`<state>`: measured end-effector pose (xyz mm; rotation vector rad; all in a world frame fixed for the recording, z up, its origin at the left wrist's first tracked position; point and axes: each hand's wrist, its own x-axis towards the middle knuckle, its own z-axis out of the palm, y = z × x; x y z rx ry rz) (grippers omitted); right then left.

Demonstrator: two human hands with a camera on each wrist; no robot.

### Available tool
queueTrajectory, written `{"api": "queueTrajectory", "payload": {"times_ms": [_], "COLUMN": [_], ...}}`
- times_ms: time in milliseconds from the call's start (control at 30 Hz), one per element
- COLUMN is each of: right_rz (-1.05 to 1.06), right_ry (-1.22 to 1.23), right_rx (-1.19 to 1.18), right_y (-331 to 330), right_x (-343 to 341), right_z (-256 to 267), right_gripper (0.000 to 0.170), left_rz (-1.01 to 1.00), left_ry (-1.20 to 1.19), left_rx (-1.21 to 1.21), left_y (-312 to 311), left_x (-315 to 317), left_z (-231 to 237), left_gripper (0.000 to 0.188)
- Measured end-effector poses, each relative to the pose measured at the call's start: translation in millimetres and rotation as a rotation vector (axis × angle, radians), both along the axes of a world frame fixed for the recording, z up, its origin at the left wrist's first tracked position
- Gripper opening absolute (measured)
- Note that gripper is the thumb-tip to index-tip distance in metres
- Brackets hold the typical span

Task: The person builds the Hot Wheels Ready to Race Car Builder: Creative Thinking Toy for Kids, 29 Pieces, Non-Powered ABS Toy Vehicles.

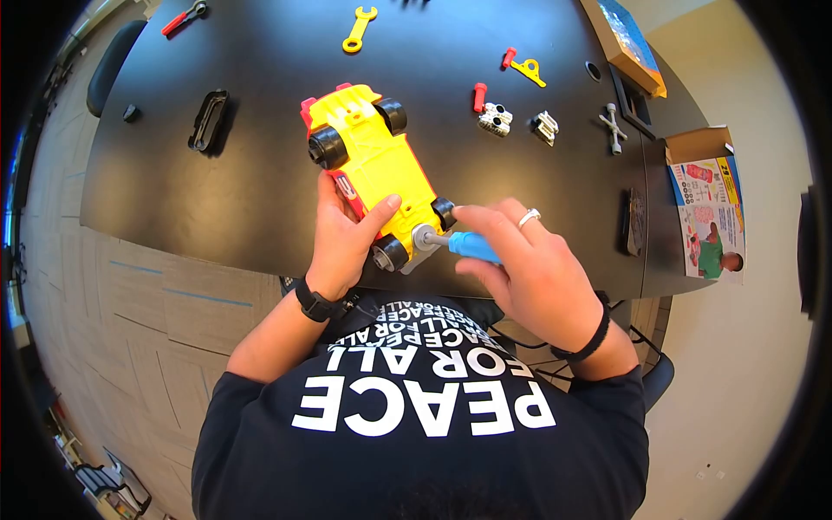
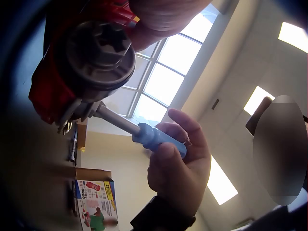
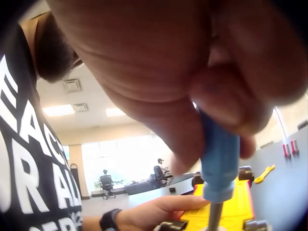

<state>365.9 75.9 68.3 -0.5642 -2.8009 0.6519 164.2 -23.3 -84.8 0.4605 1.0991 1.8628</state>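
The person's left hand (image 1: 345, 236) grips a red-and-yellow plastic toy car with black wheels (image 1: 386, 165), its yellow underside facing up, thumb laid across it. The right hand (image 1: 544, 270) grasps the blue handle of a toy screwdriver with a grey shaft (image 1: 472, 246), whose tip meets the car's end between the hands. Beyond both hands lies a yellow plastic wrench (image 1: 352, 43); right of the right hand stands a printed cardboard box (image 1: 712, 195).

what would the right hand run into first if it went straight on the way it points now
The toy car, most likely: the blue screwdriver in the right hand points at its underside, and the hand looks close to a black wheel, though depth there is hard to judge.
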Motion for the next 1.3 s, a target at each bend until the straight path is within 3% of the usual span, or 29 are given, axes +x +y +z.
{"api": "queueTrajectory", "payload": {"times_ms": [133, 233, 333, 467, 567, 600, 667, 800, 900, 1000, 1200, 1267, 1300], "right_rz": [-0.120, 0.017, -0.090, -0.017, -0.171, -0.172, -0.041, 0.046, -0.114, -0.035, 0.029, -0.037, -0.098], "right_ry": [0.005, 0.046, -0.029, 0.054, -0.244, -0.244, 0.002, -0.028, -0.142, 0.041, -0.022, 0.023, 0.051], "right_rx": [-0.024, -0.070, 0.010, -0.003, -0.022, -0.022, -0.032, -0.039, -0.040, -0.042, 0.132, 0.348, 0.315], "right_y": [-3.1, 0.3, -3.0, -1.2, -5.7, -5.1, -1.5, 0.6, -3.0, -0.9, 10.8, 20.7, 25.2], "right_x": [-3.4, -1.4, -0.6, -2.1, -0.5, -0.8, -2.1, 3.6, 0.8, -1.0, 8.3, 13.9, 19.0], "right_z": [-0.1, -0.4, -3.1, -3.9, -0.4, -0.4, -0.2, -6.9, -5.7, -6.6, -7.9, -9.9, -16.6], "right_gripper": [0.053, 0.052, 0.052, 0.052, 0.054, 0.054, 0.052, 0.049, 0.049, 0.043, 0.033, 0.031, 0.032], "left_rz": [-0.003, 0.007, 0.010, 0.014, 0.019, 0.019, 0.021, 0.023, 0.015, 0.020, 0.016, 0.017, 0.008], "left_ry": [0.000, -0.005, 0.002, 0.008, 0.011, 0.012, 0.013, 0.003, -0.001, -0.005, -0.067, -0.089, -0.127], "left_rx": [0.004, 0.009, 0.010, 0.009, 0.006, 0.007, 0.009, 0.011, 0.021, 0.020, 0.064, 0.090, 0.139], "left_y": [0.6, 0.8, 0.0, 0.8, 0.1, 0.1, 0.6, 0.0, 0.6, 0.1, -3.0, -5.2, -6.3], "left_x": [0.0, 0.1, -0.1, -1.0, -1.1, -0.9, -0.6, -0.8, -0.7, -1.1, -4.6, -8.8, -11.4], "left_z": [1.6, 1.0, 2.8, 1.3, 0.7, 0.8, 1.4, 0.4, -1.5, -0.6, -2.8, -0.5, 0.5], "left_gripper": [0.075, 0.075, 0.074, 0.073, 0.072, 0.072, 0.072, 0.071, 0.072, 0.074, 0.073, 0.073, 0.073]}}
